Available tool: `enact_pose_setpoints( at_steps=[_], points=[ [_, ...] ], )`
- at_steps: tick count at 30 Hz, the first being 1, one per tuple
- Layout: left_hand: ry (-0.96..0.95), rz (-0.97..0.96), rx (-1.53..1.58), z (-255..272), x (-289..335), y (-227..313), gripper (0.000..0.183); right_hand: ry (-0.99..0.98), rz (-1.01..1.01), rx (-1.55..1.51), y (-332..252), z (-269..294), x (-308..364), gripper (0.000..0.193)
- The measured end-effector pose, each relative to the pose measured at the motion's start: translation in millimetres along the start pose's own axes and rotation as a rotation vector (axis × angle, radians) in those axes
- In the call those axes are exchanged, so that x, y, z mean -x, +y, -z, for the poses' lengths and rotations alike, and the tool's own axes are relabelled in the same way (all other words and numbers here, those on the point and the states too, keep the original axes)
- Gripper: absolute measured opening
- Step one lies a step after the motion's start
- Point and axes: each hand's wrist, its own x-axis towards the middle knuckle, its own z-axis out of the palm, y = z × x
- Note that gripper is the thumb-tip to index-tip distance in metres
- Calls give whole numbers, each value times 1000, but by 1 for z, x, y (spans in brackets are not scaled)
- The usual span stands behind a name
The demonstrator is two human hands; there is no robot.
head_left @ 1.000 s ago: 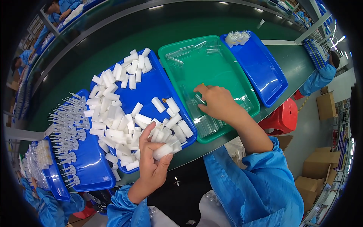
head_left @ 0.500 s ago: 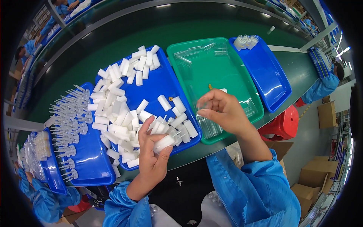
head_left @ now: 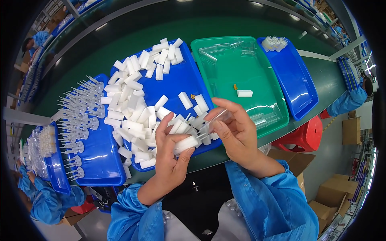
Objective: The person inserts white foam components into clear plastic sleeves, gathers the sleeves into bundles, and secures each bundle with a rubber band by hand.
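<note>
Tubing point(head_left: 222, 116), clear, pinched in the right hand point(head_left: 238, 137), has come across from the green tray point(head_left: 225, 76); we now see it just beside the white block point(head_left: 185, 144) our left hand point(head_left: 171, 160) clasps.

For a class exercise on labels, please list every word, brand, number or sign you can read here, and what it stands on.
No text can be read.
White blocks, clear tube, green tray: no lettering I can make out.
Cardboard boxes, far-right shelving: any print is too small or blurred to read.
</note>
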Motion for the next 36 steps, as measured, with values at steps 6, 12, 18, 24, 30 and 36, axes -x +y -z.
enact_pose_setpoints(
  at_steps=[6, 12, 18, 24, 30, 36],
  points=[
    [-7, -9, -22, 0, -1, 1, 22, -70, -161, -135, 6, 3, 0, 35],
    [31, 11, -5, 0, 0, 1, 21, -53, -204, -195, 11, 0, 3, 30],
    [63, 52, 1, -1, -2, 2, 20, -15, -239, -330, 16, -2, 4, 26],
    [87, 126, 101, 0, -2, 5, 19, -4, -205, -354, 16, -6, 5, 25],
    [167, 96, 60, -2, -4, 6, 15, 8, -122, -360, 20, -12, 8, 22],
    [172, 39, 81, 2, -5, 2, 11, 6, -38, -302, 22, -15, 11, 21]
  ],
)
